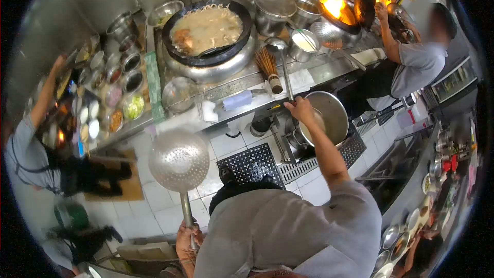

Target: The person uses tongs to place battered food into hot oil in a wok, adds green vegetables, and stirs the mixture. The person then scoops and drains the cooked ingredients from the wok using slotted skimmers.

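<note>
My left hand (188,241) is low at my side, closed around the handle of a big perforated strainer (179,160). The strainer's round bowl hangs over the tiled floor. Out in front, my right hand (301,110) grips the long handle of a ladle (286,72), whose bowl lies on the counter behind a bamboo brush (267,67). Below that hand stands a deep steel pot (337,110), partly hidden by my forearm. A black wok (246,36) holds cloudy broth with pale strips and an orange patch.
Several seasoning bowls (135,106) line the counter at left. A white-filled pot (303,42) and lidded steel pots (275,5) stand behind. Flames (334,3) rise at a co-worker's (419,62) wok on the right. Another person (33,144) works at left. A black mat (250,166) covers floor.
</note>
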`<state>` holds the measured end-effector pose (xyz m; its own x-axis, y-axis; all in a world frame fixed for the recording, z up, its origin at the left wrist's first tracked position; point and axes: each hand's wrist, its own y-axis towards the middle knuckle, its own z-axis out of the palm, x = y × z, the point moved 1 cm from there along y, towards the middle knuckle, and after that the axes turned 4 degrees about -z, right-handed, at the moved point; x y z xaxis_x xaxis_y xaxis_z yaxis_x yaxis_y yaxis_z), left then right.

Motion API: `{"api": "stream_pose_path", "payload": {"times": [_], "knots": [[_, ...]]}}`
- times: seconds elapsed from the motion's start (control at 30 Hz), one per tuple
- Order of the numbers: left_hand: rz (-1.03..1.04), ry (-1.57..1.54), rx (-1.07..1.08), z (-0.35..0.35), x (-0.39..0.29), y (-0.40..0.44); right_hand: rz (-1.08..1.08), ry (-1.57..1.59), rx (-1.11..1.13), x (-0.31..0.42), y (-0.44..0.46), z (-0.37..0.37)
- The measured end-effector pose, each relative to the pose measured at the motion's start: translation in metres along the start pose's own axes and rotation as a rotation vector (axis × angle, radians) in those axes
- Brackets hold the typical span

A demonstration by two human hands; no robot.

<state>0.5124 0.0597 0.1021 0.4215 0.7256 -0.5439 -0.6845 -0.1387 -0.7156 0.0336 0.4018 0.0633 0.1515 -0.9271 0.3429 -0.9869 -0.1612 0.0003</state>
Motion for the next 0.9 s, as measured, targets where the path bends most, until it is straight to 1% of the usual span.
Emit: {"api": "stream_pose_path", "payload": {"times": [0.03,0.07,0.13,0.2,0.27,0.3,0.33,0.37,0.4,0.43,0.47,0.5,0.53,0.6,0.7,0.77,0.8,0.87,0.9], "knots": [[0.056,-0.006,-0.021,0.006,-0.004,-0.002,0.115,0.036,-0.046,0.003,-0.005,-0.002],[0.069,-0.012,-0.026,0.013,-0.010,-0.003,0.101,0.041,-0.047,0.003,-0.007,-0.008],[0.122,0.105,-0.165,0.026,-0.029,-0.002,0.109,0.057,-0.203,0.009,0.000,-0.016],[0.215,0.367,-0.284,0.054,-0.064,0.005,0.027,0.131,-0.304,0.000,0.007,-0.016],[0.369,0.424,-0.304,0.089,-0.105,0.018,0.009,0.157,-0.295,0.013,-0.003,-0.029],[0.468,0.511,-0.301,0.091,-0.125,0.036,-0.037,0.171,-0.290,0.013,-0.007,-0.026],[0.501,0.603,-0.312,0.120,-0.156,0.039,-0.078,0.185,-0.285,0.012,-0.013,-0.023],[0.571,0.584,-0.241,0.133,-0.183,0.056,-0.170,0.254,-0.359,0.011,-0.021,-0.015],[0.624,0.564,-0.184,0.153,-0.210,0.073,-0.174,0.259,-0.362,0.012,-0.031,-0.009],[0.646,0.553,-0.176,0.159,-0.237,0.107,-0.183,0.290,-0.325,0.013,-0.040,-0.004],[0.685,0.530,-0.140,0.193,-0.262,0.114,-0.194,0.320,-0.290,0.013,-0.049,0.001],[0.722,0.651,-0.034,0.213,-0.290,0.133,-0.198,0.321,-0.296,0.010,-0.058,0.007],[0.684,0.593,-0.055,0.229,-0.312,0.162,-0.136,0.350,-0.260,0.006,-0.067,0.015],[0.686,0.594,-0.013,0.259,-0.341,0.202,-0.040,0.381,-0.211,-0.001,-0.088,0.015],[0.684,0.596,-0.056,0.300,-0.351,0.229,0.042,0.398,-0.230,-0.024,-0.118,0.022],[0.608,0.556,-0.077,0.312,-0.349,0.253,0.114,0.362,-0.265,-0.029,-0.141,0.004],[0.610,0.564,-0.070,0.313,-0.350,0.262,0.122,0.365,-0.272,-0.041,-0.148,0.008],[0.499,0.513,0.013,0.314,-0.349,0.281,0.116,0.333,-0.374,-0.067,-0.162,0.015],[0.472,0.483,0.034,0.306,-0.356,0.307,0.125,0.334,-0.381,-0.075,-0.167,0.018]]}}
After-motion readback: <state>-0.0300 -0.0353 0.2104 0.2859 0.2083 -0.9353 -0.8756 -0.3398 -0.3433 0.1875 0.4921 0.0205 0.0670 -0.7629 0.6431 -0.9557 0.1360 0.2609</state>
